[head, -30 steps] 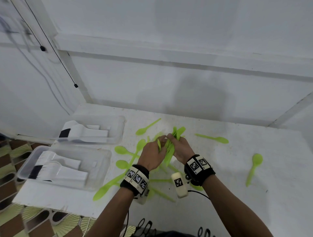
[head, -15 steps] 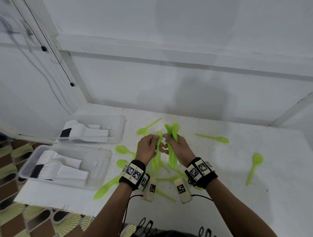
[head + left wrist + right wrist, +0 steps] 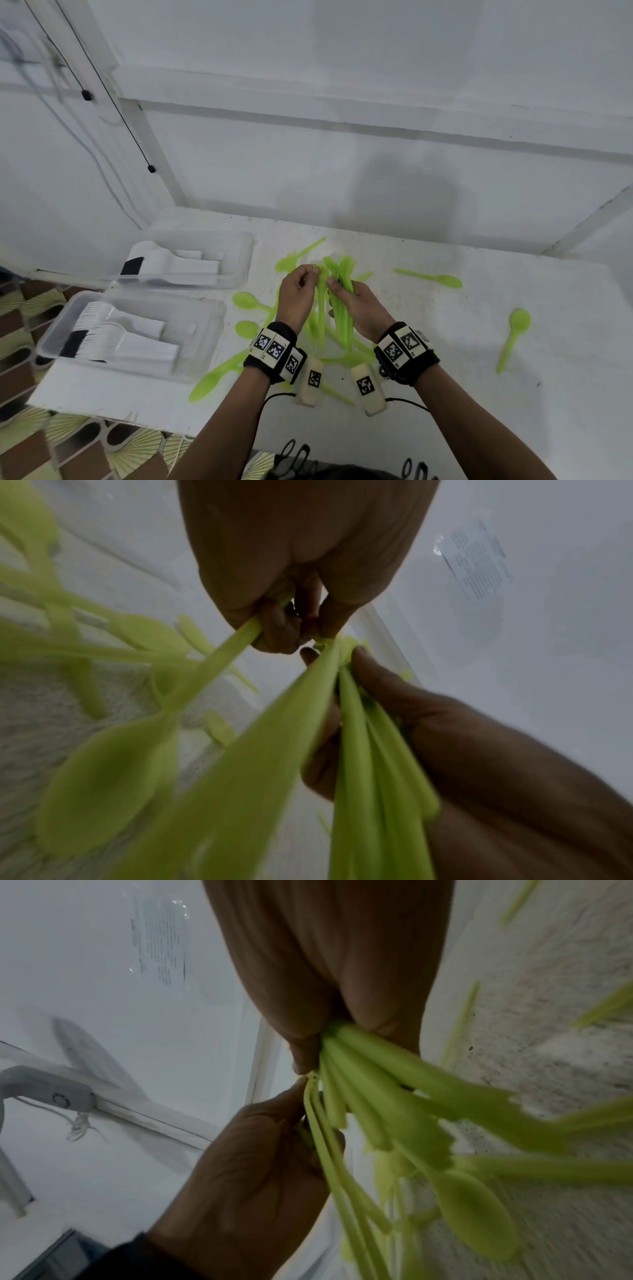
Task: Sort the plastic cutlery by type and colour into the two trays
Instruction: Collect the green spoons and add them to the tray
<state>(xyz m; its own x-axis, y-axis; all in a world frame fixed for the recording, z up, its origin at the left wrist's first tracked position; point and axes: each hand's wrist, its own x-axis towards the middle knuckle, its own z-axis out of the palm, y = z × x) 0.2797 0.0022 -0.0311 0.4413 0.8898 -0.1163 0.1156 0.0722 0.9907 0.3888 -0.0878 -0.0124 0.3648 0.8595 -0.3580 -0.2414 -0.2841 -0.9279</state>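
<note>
A person stands at a white speckled table (image 3: 445,342), both hands raised together just above its middle. The right hand (image 3: 359,306) has its fingers and thumb wrapped round a bunch of lime-green plastic cutlery (image 3: 342,291), the pieces standing roughly upright with their handles pointing down toward the person. In the right wrist view the handles (image 3: 377,1074) fan out below the clenched fingers, and some show toothed edges. The left hand (image 3: 296,298) is just left of it, nearly touching, and pinches the top of a few green plastic forks (image 3: 320,301), whose long handles hang down toward the table.

More lime-green spoons and forks lie scattered on the table under and around the hands. One loose green spoon (image 3: 431,278) lies to the right of the hands, and another green spoon (image 3: 513,335) lies well apart at the far right.

At the table's left side are two clear plastic trays. The far tray (image 3: 239,260) holds a stack of white plastic cutlery (image 3: 178,265). The near tray (image 3: 209,329) holds rows of white plastic cutlery (image 3: 113,329), side by side.
</note>
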